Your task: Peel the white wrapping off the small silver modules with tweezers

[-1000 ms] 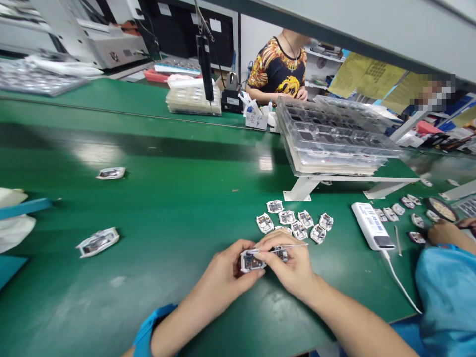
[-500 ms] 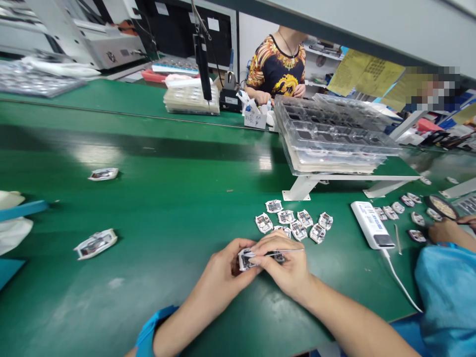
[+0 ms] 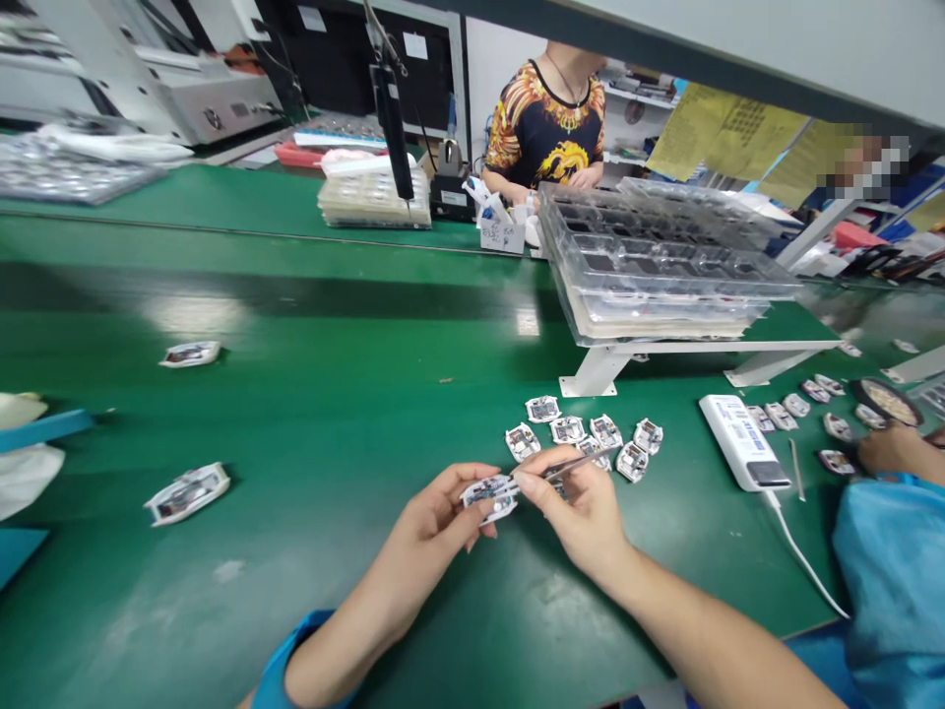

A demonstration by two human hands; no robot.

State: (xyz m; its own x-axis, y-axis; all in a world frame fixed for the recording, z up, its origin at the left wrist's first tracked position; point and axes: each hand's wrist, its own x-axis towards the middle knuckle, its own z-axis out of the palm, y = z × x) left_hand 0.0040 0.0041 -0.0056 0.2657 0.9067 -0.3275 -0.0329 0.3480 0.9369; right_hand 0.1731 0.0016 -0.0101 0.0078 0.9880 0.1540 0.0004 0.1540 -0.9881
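Note:
My left hand [image 3: 435, 522] grips a small white casing with electronic parts inside [image 3: 490, 494], thumb on the near side and fingers behind. In my right hand [image 3: 580, 502] is a pair of metal tweezers [image 3: 597, 458], pinched between thumb and fingers. Their tips point left and reach the right end of the casing; whether they hold a part is too small to tell. Just beyond my hands lie several similar casings [image 3: 568, 429] with open insides facing up. Another casing is partly hidden behind my right hand.
Two more casings [image 3: 187, 493] lie on the green table [image 3: 332, 414] at left. Stacked clear trays [image 3: 664, 266] stand on a low white-legged shelf. Right of my hands is a white corded device [image 3: 742, 443], then a co-worker's blue sleeve [image 3: 893, 571]. An electric screwdriver [image 3: 391, 128] hangs ahead.
My right hand has drawn back slightly right from the casing, uncovering more of it. The tweezers now slant up to the right, and the casing is tilted differently in my left hand.

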